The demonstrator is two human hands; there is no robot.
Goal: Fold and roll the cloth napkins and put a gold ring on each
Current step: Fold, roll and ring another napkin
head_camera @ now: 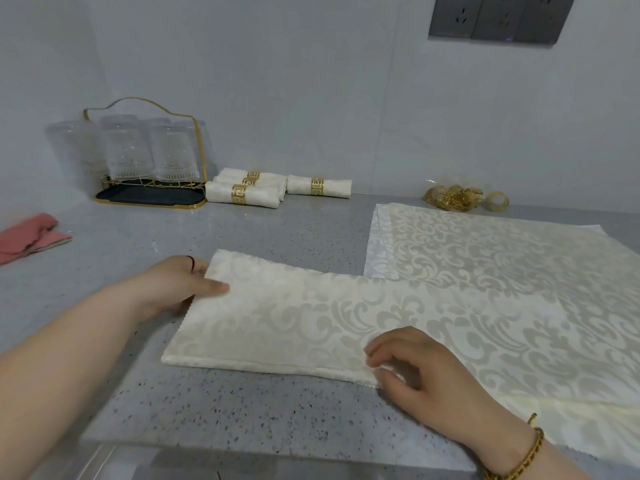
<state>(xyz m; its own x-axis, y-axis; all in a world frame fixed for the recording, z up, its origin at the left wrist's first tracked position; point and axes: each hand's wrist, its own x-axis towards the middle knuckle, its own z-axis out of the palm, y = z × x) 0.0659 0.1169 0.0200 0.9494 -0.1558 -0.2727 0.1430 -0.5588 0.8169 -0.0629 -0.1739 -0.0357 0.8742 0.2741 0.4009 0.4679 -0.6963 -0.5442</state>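
Grey speckled counter (242, 410) carries a stack of flat napkins (485, 251) at right; overlapping it, a folded napkin (294, 323) lies in front; the left hand (173, 285) pinches its left edge, the right hand (429, 368) its near edge. Four ringed rolls (263, 197) and loose gold rings (460, 199) sit by the wall (311, 98).

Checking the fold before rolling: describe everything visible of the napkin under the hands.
The napkin is cream cloth with a greyish scroll pattern, folded into a long flat band on the speckled grey counter. Its right part lies over spread napkins. The left hand pinches the far-left corner; the right hand pinches the near edge.
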